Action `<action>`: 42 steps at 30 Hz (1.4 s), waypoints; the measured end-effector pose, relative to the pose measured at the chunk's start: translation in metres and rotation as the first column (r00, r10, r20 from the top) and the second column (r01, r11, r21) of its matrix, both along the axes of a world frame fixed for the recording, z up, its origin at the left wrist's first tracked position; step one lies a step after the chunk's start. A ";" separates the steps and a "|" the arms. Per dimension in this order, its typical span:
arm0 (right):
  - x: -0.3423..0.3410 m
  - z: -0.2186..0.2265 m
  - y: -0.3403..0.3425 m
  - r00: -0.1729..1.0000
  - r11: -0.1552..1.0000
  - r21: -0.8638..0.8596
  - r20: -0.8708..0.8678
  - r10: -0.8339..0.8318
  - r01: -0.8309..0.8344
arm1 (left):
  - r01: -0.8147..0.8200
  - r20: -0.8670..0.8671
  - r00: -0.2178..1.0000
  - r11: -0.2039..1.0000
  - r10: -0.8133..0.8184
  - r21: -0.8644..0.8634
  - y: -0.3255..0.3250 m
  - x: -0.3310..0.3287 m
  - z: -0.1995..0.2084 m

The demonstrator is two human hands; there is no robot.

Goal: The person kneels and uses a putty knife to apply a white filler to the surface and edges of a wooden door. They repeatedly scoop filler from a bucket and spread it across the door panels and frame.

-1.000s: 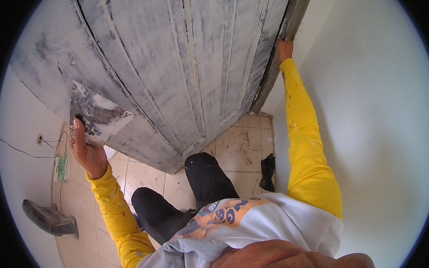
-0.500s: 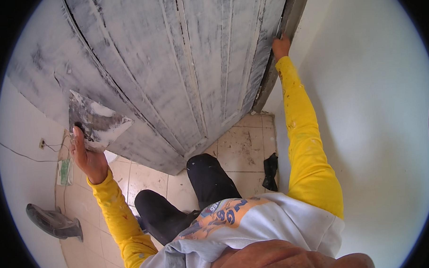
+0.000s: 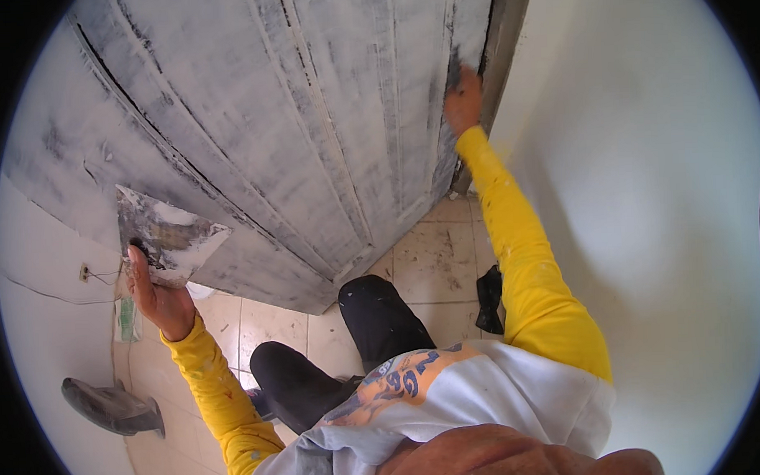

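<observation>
My left hand (image 3: pixel 160 302) is closed on a flat, square putty board (image 3: pixel 179 232), thumb over its near corner. White putty and dark smears cover the board's face. My right hand (image 3: pixel 465 105) grips what looks like a putty knife (image 3: pixel 454 66); only a dark bit of blade shows past the fingers, and the handle is hidden. It works at the right edge of a grooved door panel (image 3: pixel 259 116), which is coated in patchy white over grey. The board is held in front of the panel's lower left part.
A brown door frame (image 3: pixel 507 40) runs along the panel's right edge, beside a white wall (image 3: pixel 646 186). On the tiled floor (image 3: pixel 435 261) lies a black crumpled item (image 3: pixel 489 301). At left are a dark grey curved object (image 3: pixel 114 406), a green-and-white packet (image 3: pixel 128 320) and a wire (image 3: pixel 55 295).
My right hand has moved left and slightly nearer, from the frame's edge onto the panel's face. My left hand holds the putty board much as before. The whole view has shifted a little.
</observation>
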State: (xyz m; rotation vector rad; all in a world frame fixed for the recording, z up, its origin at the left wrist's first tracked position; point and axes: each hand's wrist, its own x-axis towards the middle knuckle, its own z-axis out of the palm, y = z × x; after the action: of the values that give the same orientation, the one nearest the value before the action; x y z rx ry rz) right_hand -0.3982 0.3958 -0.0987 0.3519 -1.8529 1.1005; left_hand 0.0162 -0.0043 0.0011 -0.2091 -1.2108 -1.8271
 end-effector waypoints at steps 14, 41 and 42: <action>0.032 0.075 0.006 0.887 0.914 -0.363 0.343 0.310 -0.179 | -0.043 0.030 0.999 0.999 0.043 0.002 0.006 -0.001 0.008; 0.030 -0.033 0.053 0.927 0.982 -0.164 0.344 0.150 -0.098 | 0.007 -0.006 1.000 1.000 -0.007 -0.016 -0.004 0.000 0.002; 0.002 -0.015 0.078 0.939 0.983 -0.150 0.310 0.148 -0.106 | 0.039 0.000 0.999 0.999 -0.039 -0.009 0.000 -0.004 0.003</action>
State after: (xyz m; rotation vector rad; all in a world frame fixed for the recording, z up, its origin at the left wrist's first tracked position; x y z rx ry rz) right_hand -0.3964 0.4737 -0.1135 0.2277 -2.0483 1.4308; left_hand 0.0120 -0.0041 0.0040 -0.2394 -1.2227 -1.8551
